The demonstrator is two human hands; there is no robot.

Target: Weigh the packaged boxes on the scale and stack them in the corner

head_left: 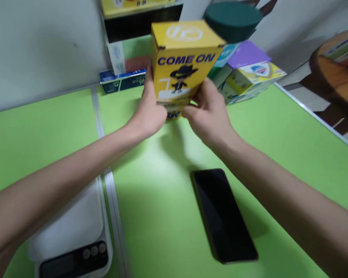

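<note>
A yellow cardboard box (181,71), printed "COME ON" above a cartoon figure in a black hat, stands upright between my two hands near the back of the table. My left hand (149,112) presses on its left side, with the fingers hidden behind it. Against the lower right side lies my right hand (210,110), its fingers curled around the edge. Another printed yellow piece (174,114) shows just beneath the box; whether it is a separate box I cannot tell. In front of my hands a dark smartphone (224,214) lies flat.
A white digital scale (72,227) sits at the lower left, partly under my left forearm. Stacked boxes (130,54) stand by the wall. Behind on the right are a dark green-lidded container (233,19), a purple box (248,54) and a yellow-white soap box (255,79).
</note>
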